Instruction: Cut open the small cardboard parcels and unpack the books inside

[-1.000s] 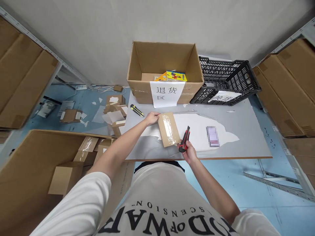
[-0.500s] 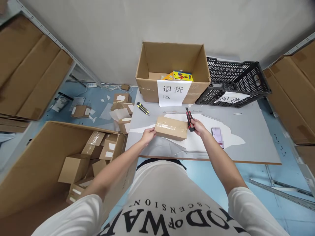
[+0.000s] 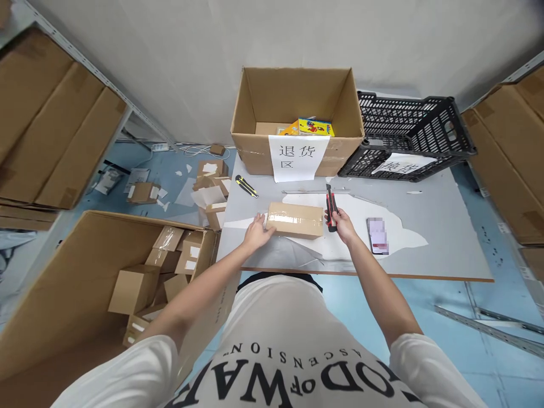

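Your left hand [image 3: 258,232] clamps the small taped brown cardboard box [image 3: 294,220] steady on the desk [image 3: 442,212]; your right hand [image 3: 340,224] grips the red-and-black utility knife [image 3: 330,207] beside it.

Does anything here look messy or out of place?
Yes. Cardboard pieces and paper scraps lie scattered on the blue floor left of the table, and a second, yellow knife lies loose near the table's edge. The taped box looks intact.
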Tool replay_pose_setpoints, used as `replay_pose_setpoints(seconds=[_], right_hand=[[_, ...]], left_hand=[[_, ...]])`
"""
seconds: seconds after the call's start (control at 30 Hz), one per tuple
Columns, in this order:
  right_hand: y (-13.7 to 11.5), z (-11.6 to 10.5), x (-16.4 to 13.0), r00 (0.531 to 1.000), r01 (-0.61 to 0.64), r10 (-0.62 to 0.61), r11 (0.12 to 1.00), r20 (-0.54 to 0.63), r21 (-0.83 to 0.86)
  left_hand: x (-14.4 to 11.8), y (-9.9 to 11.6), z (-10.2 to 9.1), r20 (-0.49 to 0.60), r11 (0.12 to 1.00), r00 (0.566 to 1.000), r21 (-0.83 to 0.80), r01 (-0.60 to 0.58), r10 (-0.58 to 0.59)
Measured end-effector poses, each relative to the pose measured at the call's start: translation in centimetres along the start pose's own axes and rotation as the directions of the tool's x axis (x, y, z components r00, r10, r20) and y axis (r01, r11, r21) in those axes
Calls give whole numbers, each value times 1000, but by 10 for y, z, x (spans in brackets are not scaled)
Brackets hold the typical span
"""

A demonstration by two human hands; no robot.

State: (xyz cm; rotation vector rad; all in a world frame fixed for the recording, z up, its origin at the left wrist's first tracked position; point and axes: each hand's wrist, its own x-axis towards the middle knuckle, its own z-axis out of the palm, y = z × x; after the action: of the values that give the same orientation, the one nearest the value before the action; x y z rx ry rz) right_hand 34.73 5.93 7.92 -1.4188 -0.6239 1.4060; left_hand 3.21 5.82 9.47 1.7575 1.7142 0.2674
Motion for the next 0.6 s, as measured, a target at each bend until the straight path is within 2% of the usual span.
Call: replay_pose_setpoints(seconds=[0.07, 0.13, 0.2, 0.27, 0.4, 0.6], right_hand=[[8, -10, -13, 1000, 27, -27, 999, -14, -28], [17, -19, -29, 999, 33, -36, 995, -28, -92], [27, -28, -45, 999, 23, -30, 986, -42, -167], [37, -33, -60, 999, 4, -16, 976, -52, -219], [52, -37, -78, 998, -17, -1, 961, -67, -276], [53, -38, -81, 999, 8, -23, 953, -45, -302]], left_hand=[[10, 13, -2, 11, 977, 988, 146, -157, 157], [23, 28, -1, 85, 912, 948, 260, -318, 306], [37, 43, 2, 179, 835, 897, 328, -442, 404], [49, 54, 8, 249, 775, 857, 368, -514, 450], [58, 61, 20, 313, 740, 843, 409, -535, 436], [54, 59, 23, 304, 751, 848, 396, -528, 435]])
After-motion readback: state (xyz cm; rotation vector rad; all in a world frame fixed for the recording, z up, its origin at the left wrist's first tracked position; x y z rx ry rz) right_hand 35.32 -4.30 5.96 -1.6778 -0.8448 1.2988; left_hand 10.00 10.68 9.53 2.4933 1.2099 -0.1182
